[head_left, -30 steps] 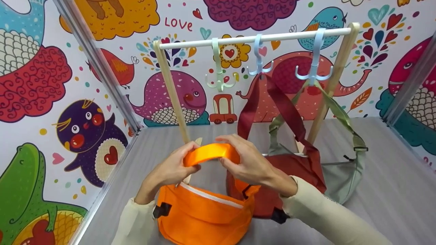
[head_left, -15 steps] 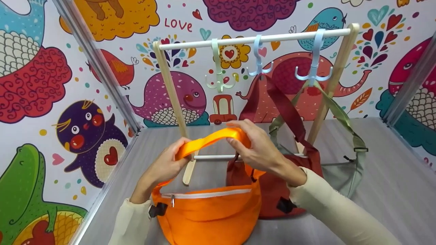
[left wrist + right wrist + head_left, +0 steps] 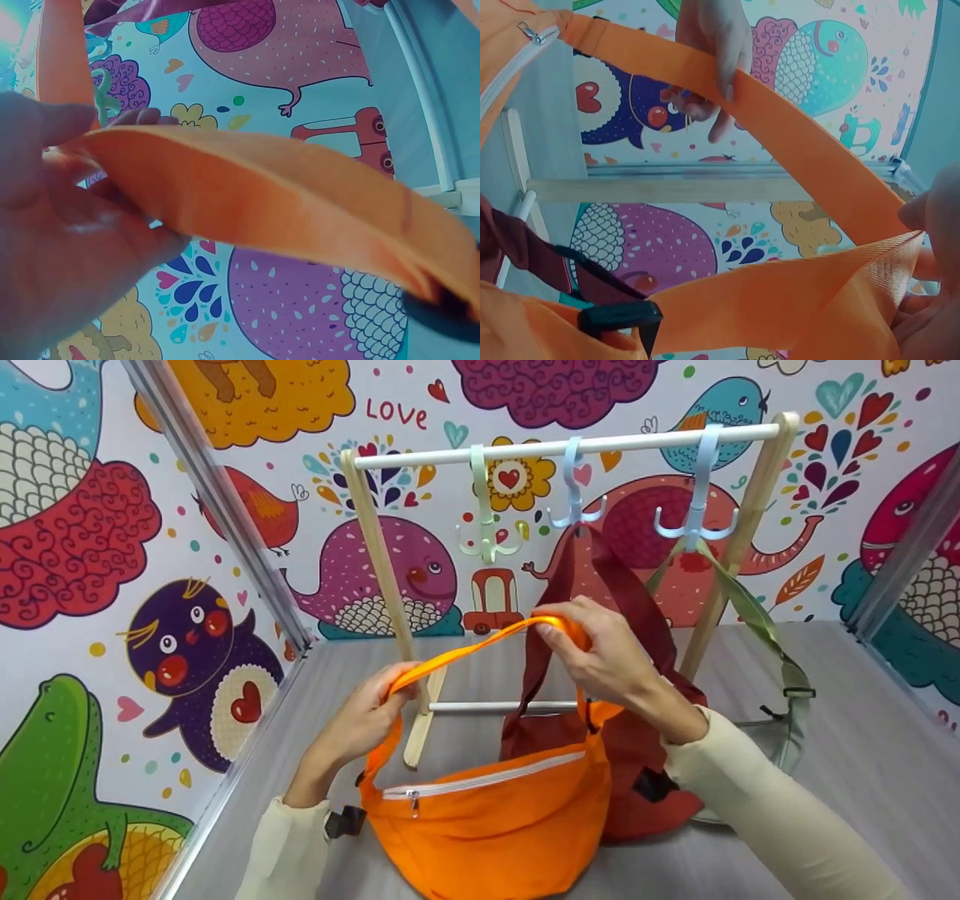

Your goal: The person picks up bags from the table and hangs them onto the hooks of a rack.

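Note:
An orange waist bag (image 3: 495, 825) with a white zipper hangs low in the head view, its strap (image 3: 472, 649) stretched upward between both hands. My left hand (image 3: 364, 716) pinches the strap's left part between thumb and fingers. Higher up, my right hand (image 3: 604, 649) grips the strap's right part near a bend. The right wrist view shows the strap (image 3: 795, 150) running from the left hand (image 3: 716, 45) to the right hand (image 3: 937, 262), with a black buckle (image 3: 622, 319) below. In the left wrist view, the thumb of the left hand (image 3: 67, 202) presses on the strap.
Behind the hands stands a wooden rack with a white top rod (image 3: 637, 440). A pale green hook (image 3: 486, 510) hangs bare on it. Blue hooks (image 3: 576, 495) carry a dark red bag (image 3: 645, 802) and a grey-green bag (image 3: 784, 739). A patterned wall surrounds the grey surface (image 3: 862, 780).
My right hand has moved up and to the right, drawing the strap longer between the hands. The orange bag has shifted right and turned more upright. The left hand has moved only slightly.

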The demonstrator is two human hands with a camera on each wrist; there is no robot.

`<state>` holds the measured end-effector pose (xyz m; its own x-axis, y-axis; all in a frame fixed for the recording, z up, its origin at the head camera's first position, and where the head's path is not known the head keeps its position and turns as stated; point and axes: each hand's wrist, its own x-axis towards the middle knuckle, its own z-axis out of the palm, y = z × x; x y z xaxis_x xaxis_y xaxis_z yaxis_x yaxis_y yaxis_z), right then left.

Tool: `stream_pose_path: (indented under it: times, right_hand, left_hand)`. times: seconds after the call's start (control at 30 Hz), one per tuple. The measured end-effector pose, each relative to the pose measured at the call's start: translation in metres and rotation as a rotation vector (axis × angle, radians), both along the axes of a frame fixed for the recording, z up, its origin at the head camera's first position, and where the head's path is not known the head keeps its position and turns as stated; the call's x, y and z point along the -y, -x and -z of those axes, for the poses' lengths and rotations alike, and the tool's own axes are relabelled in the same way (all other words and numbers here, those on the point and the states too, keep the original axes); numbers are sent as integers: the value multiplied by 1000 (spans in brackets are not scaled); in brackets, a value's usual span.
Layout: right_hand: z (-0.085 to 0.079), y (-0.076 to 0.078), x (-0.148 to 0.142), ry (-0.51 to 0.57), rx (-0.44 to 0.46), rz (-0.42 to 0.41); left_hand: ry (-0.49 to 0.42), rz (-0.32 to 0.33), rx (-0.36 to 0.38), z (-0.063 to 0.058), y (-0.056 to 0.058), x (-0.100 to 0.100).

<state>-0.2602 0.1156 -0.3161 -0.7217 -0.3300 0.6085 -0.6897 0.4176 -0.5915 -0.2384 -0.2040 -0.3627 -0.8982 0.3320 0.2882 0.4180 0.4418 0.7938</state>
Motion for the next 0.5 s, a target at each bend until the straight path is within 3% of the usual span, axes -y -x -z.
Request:
stream_pose_path:
  times: [0.5]
  right_hand:
    - [-10, 13, -21, 34, 21, 77]
  left_hand:
    - [51, -48, -16, 1, 4, 2]
